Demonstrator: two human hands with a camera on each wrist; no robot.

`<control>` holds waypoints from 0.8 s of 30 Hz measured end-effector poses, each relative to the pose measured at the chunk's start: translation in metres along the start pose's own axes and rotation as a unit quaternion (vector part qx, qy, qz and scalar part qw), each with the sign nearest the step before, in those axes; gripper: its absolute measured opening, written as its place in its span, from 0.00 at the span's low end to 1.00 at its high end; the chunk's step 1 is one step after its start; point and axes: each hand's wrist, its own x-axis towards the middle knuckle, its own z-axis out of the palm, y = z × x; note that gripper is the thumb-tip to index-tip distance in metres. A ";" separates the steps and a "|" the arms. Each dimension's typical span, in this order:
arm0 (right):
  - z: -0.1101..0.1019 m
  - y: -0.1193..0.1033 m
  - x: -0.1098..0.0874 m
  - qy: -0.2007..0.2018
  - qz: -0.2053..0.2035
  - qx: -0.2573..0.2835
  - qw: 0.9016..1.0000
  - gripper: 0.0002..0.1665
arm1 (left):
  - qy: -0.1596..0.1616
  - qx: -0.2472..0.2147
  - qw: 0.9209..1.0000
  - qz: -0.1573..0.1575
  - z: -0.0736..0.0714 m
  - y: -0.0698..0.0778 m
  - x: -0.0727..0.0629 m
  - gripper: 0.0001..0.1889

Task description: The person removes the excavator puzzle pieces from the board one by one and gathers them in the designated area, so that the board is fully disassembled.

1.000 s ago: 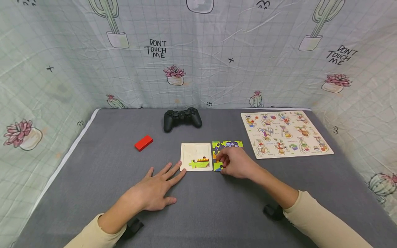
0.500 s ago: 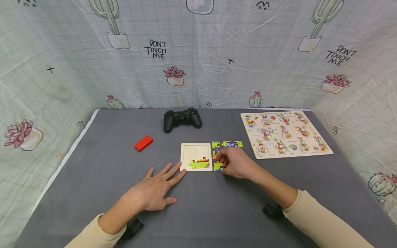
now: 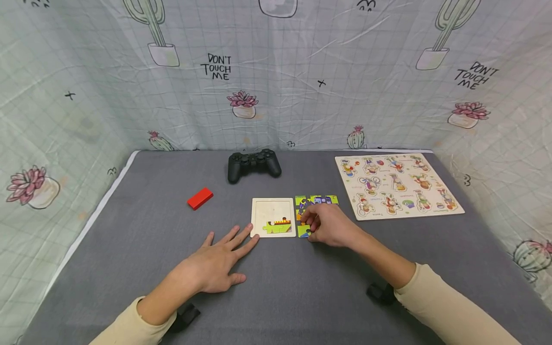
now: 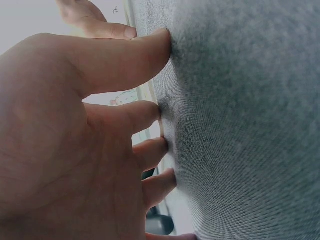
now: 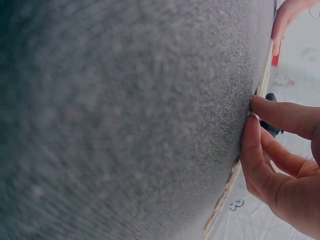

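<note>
In the head view my left hand (image 3: 217,266) lies with fingers spread on the grey cloth, two fingertips at the left edge of a square wooden puzzle tray (image 3: 272,205). Joined green, red and yellow puzzle pieces (image 3: 278,228) sit low in that tray. My right hand (image 3: 329,225) is just right of the tray, over a group of loose puzzle pieces (image 3: 321,200). Its thumb and curled fingers pinch a puzzle piece (image 3: 304,231) with green and blue on it, low against the cloth. The hand covers part of the group. In the right wrist view the thumb and finger (image 5: 253,122) tips nearly meet.
A black game controller (image 3: 254,165) lies at the back, with a red block (image 3: 200,198) to its front left. At the right is a large board (image 3: 401,187) with animal figures. Printed curtains (image 3: 276,96) stand around the back and sides of the table (image 3: 276,297).
</note>
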 end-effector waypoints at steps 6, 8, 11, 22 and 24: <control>-0.001 0.003 0.001 -0.001 0.002 0.016 1.000 0.22 | 0.002 0.000 1.000 -0.001 0.000 0.000 0.000 0.46; -0.001 0.003 0.001 -0.002 0.003 0.018 1.000 0.22 | 0.002 0.000 1.000 -0.001 0.000 0.000 -0.001 0.46; -0.001 0.003 0.001 -0.003 0.003 0.019 1.000 0.22 | 0.001 0.000 1.000 -0.001 0.000 0.001 -0.001 0.46; -0.002 0.003 0.001 -0.004 0.003 0.023 1.000 0.23 | 0.002 0.000 1.000 -0.003 -0.001 0.000 -0.001 0.47; -0.002 0.001 0.001 -0.003 -0.003 0.019 1.000 0.23 | 0.000 -0.001 1.000 -0.003 -0.001 0.000 -0.001 0.46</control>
